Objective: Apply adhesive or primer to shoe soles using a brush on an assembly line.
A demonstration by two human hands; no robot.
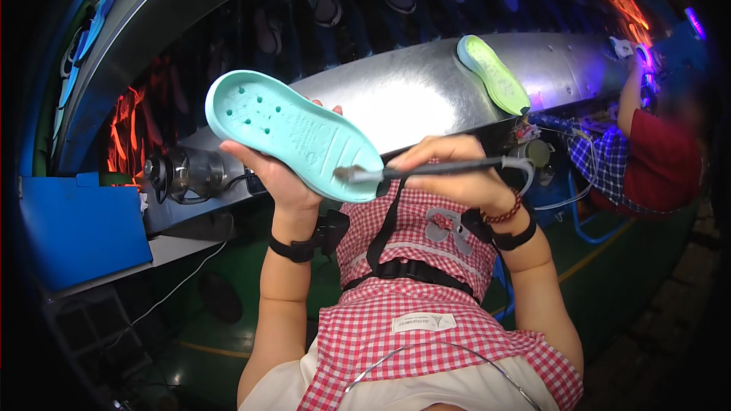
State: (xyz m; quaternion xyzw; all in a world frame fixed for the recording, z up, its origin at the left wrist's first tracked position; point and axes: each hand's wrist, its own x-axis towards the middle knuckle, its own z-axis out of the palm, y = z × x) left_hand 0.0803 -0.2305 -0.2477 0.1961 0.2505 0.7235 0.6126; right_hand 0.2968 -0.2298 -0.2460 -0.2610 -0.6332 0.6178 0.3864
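In our left hand [283, 183], fingers clamp a turquoise sole [293, 123] before the metal surface [403, 95]; our right hand [464, 183] has fingers clamped around a brush [434, 170], bristles at the sole's near end; a yellow-green sole [493, 76] lies beyond.

Ahead of you, a silvery metal ledge [411, 95] runs across with a white glare on its middle, a dark area [301, 49] lying beyond it and an orange-red glow [128, 129] to the left. A slim violet lamp [694, 23] shines at your far right, and a blue box [87, 232] stands at your left. Your green floor [190, 331] carries a yellow line [594, 256].
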